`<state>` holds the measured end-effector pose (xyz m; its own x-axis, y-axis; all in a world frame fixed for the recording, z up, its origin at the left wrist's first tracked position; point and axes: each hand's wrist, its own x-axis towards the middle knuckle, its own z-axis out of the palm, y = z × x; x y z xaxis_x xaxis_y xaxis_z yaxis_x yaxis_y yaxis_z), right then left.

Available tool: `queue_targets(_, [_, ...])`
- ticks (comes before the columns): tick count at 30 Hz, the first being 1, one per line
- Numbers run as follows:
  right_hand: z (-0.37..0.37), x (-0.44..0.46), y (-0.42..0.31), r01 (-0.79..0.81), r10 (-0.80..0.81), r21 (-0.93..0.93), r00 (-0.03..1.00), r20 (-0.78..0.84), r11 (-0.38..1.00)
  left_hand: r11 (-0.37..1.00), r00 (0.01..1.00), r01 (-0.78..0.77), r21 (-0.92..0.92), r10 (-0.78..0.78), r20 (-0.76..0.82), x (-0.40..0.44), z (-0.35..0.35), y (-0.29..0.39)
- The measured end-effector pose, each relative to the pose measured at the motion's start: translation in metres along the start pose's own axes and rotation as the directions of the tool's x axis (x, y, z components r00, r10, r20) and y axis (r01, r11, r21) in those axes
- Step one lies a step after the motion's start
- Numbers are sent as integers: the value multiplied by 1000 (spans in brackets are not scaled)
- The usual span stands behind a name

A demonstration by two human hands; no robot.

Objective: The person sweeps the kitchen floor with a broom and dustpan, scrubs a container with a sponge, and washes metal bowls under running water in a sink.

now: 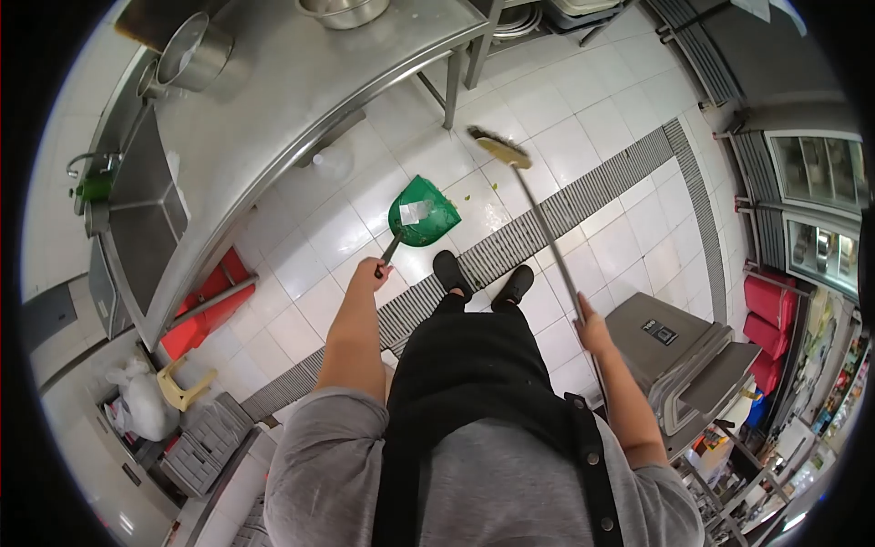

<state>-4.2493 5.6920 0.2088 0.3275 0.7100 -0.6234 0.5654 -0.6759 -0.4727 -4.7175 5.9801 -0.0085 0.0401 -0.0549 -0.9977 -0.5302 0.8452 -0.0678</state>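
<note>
Beside the front edge of the steel table (301,91), the left hand (374,271) is closed round the handle of a green dustpan (441,219), which is between that edge and a ridged drain strip (597,185); whether it rests on the tiled floor (620,77) I cannot tell. The right hand (591,330) is wrapped around the shaft of a broom (549,237), which crosses over the strip to a blurred head near a table leg (450,91). Small green scraps (468,198) dot the tiles between pan and head. Dark shoes (451,273) stand at the strip. Floor stretches past the broom head; a grey lidded container (643,333) bounds the right forearm's side.
</note>
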Motion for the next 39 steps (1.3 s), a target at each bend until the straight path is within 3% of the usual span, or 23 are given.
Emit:
queue_targets(2, [7,47,42,175,-186,-92,974,-131,980,997,998,-61,53,60,23,-9,4,-7])
queue_targets(4, [-3,85,28,-132,130,-50,991,-26,990,998,999,-34,58,33,13,12,14,0])
queue_targets(6, [6,103,-2,-247,246,8,969,23,969,1000,998,-4,-14,5,66,57,15,18])
queue_targets(7, [12,107,-11,-304,302,35,952,48,952,999,998,53,-1,-53,-14,49,35,21])
queue_targets(8, [44,115,8,-311,314,-44,943,110,949,999,999,40,-14,-40,-31,55,49,27])
queue_targets(10, [78,80,-23,-367,369,-57,894,255,929,999,998,18,-40,-20,-65,80,73,35])
queue_targets(12, [138,41,-6,-236,275,-162,915,294,958,998,995,10,-69,-17,-98,107,86,25])
queue_targets(13, [136,22,-26,-246,268,-107,893,360,963,997,993,9,-83,-19,-115,115,87,15])
queue_targets(16, [81,-14,-68,-232,176,58,858,483,971,988,988,-135,-78,140,62,94,79,2])
queue_targets(20, [22,-49,-82,-154,72,138,878,473,978,993,998,23,-114,-17,54,83,18,24])
queue_targets(23, [-11,-37,-103,-200,161,56,901,403,978,988,997,78,-137,-78,6,65,-12,22])
queue_targets(24, [-3,-15,-88,-112,101,15,939,330,994,988,997,56,-141,-63,-39,35,-4,12])
queue_targets(25, [22,15,-46,192,-189,-7,973,135,981,988,996,38,-147,-50,-80,17,4,5])
queue_targets(29, [40,114,-77,13,30,-169,968,250,985,967,994,-20,-255,-9,-112,37,5,-4])
queue_targets(33, [103,124,-57,132,40,-431,930,365,892,914,998,-40,-404,20,-54,86,-1,-9])
queue_targets(36, [103,70,-50,91,97,-321,846,524,943,859,998,-56,-509,51,-23,141,-8,-23])
queue_targets(38, [40,48,-75,-109,133,-77,755,643,991,846,997,-71,-529,48,-57,135,-7,-39])
queue_targets(39, [20,33,-74,-64,105,-88,781,615,994,862,995,-93,-498,70,-66,130,-8,-49])
